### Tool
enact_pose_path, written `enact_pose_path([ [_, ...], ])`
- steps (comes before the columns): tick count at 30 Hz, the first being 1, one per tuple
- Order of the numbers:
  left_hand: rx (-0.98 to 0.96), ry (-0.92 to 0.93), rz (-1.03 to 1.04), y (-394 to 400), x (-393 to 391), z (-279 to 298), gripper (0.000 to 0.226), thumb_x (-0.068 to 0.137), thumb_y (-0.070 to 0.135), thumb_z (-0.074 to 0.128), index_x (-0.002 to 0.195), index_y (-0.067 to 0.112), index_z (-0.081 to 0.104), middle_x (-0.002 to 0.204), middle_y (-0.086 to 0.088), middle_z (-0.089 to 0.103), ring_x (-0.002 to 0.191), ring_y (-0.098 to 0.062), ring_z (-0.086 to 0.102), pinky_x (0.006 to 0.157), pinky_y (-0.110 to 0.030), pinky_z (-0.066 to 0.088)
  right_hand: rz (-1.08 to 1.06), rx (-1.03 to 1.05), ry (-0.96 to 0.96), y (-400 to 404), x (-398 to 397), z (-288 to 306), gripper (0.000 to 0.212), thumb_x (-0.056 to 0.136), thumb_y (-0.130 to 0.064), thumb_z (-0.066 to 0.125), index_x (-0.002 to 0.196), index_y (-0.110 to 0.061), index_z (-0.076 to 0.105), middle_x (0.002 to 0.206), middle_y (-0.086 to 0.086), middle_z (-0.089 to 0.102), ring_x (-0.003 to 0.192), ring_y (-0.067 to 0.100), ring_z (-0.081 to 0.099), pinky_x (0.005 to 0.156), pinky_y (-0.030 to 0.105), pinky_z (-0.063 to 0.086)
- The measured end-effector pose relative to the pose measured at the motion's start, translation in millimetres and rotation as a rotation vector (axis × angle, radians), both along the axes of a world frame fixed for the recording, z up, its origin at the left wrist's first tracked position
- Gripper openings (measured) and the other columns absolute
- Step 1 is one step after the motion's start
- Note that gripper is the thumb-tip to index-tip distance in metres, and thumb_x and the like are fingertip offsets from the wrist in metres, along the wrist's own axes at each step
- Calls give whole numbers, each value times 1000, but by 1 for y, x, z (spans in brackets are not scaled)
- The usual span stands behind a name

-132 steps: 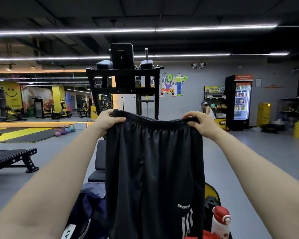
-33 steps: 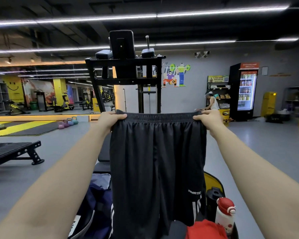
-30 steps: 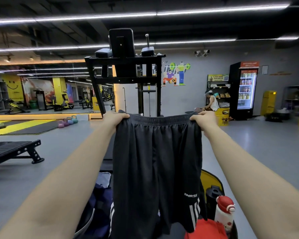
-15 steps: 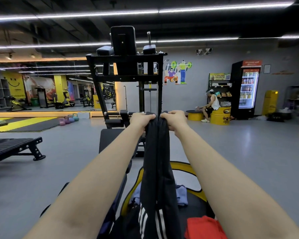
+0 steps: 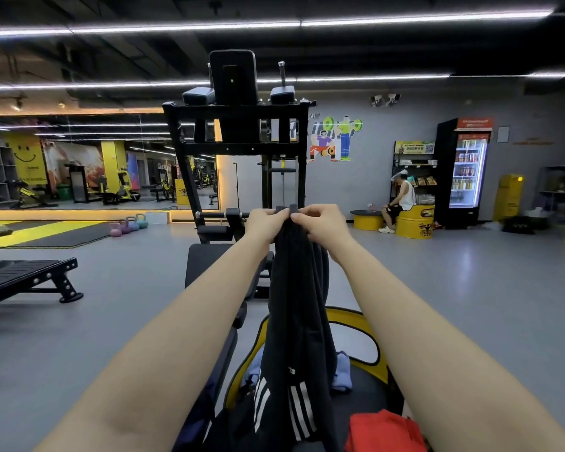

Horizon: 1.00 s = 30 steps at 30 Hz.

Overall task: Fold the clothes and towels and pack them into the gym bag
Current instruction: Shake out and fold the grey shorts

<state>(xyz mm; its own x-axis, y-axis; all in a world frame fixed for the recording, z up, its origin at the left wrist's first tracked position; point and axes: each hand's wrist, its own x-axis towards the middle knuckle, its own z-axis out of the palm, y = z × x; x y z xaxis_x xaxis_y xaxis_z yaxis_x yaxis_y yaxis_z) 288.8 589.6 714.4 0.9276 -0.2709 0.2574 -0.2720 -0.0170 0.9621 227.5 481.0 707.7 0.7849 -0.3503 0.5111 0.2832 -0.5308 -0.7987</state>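
A gym hall with grey floor and ceiling strip lights. Black shorts hang folded in half lengthwise, their waistband pinched by the left hand and right hand, each grip clenched on it. Risk: slippery fabric may slide apart, undoing the fold. Below lie a red garment and a yellow-rimmed seat; behind, a black exercise station.

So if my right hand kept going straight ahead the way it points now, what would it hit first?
Probably the black machine frame right beyond your right hand, which grips the black shorts; how far off it stands is unclear.
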Motion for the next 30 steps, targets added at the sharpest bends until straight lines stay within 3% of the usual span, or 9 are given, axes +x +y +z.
enact_pose_path([
  [4,21,2,-124,0,-4,-3,43,87,46,61,109,9,61,108,-12,66,103,-24,62,93,-38,50,96,8,115,-2,-6,2,28,94,-6,50,119,-7,63,104,7,64,102,21,60,87,32,54],
  [8,67,-70,-175,8,-7,-6,30,80,27,74,102,9,64,96,-9,68,92,-22,65,77,-29,55,205,-16,146,-8,-14,5,32,90,10,49,112,-5,66,106,5,63,96,14,62,75,21,55],
  [11,119,-88,-179,12,-6,-9,34,79,11,75,111,6,63,96,-8,66,86,-18,63,71,-24,53,162,-121,169,-16,-18,4,30,87,3,59,113,-11,67,100,-2,63,98,14,60,74,18,50],
  [14,63,-66,-208,14,-8,-8,31,84,7,69,114,7,62,100,-9,67,90,-20,64,75,-28,54,24,-90,97,-29,-20,-3,27,82,-10,72,107,-14,63,103,0,62,103,20,59,81,26,47],
  [17,22,-93,-252,18,-12,0,26,89,7,62,114,9,61,100,-4,66,90,-16,64,70,-24,53,81,28,192,-42,-26,-15,62,81,-23,75,134,-16,45,124,3,50,110,19,49,84,27,43],
  [19,19,-131,-277,23,-11,6,17,90,8,60,107,13,62,98,-2,66,90,-14,63,71,-23,52,162,131,307,-50,-27,-24,75,81,-30,74,143,-21,33,132,4,46,120,23,45,99,41,39],
  [22,25,-180,-322,31,-11,10,12,92,11,58,101,18,62,100,-1,66,96,-18,64,82,-31,54,286,234,314,-54,-26,-32,62,80,-32,73,135,-24,45,131,2,55,123,23,49,109,51,32],
  [25,26,-239,-296,36,-11,11,11,93,14,57,100,21,60,101,0,65,101,-21,62,91,-37,52,360,300,207,-49,-26,-31,35,83,-24,70,116,-17,62,115,2,67,110,19,61,95,36,48],
  [30,127,-369,-142,49,-6,9,21,94,23,57,114,17,58,103,0,63,105,-22,60,95,-39,49,331,447,46,-46,-27,-22,37,83,-19,71,117,-8,62,113,11,68,105,26,65,89,36,54],
])
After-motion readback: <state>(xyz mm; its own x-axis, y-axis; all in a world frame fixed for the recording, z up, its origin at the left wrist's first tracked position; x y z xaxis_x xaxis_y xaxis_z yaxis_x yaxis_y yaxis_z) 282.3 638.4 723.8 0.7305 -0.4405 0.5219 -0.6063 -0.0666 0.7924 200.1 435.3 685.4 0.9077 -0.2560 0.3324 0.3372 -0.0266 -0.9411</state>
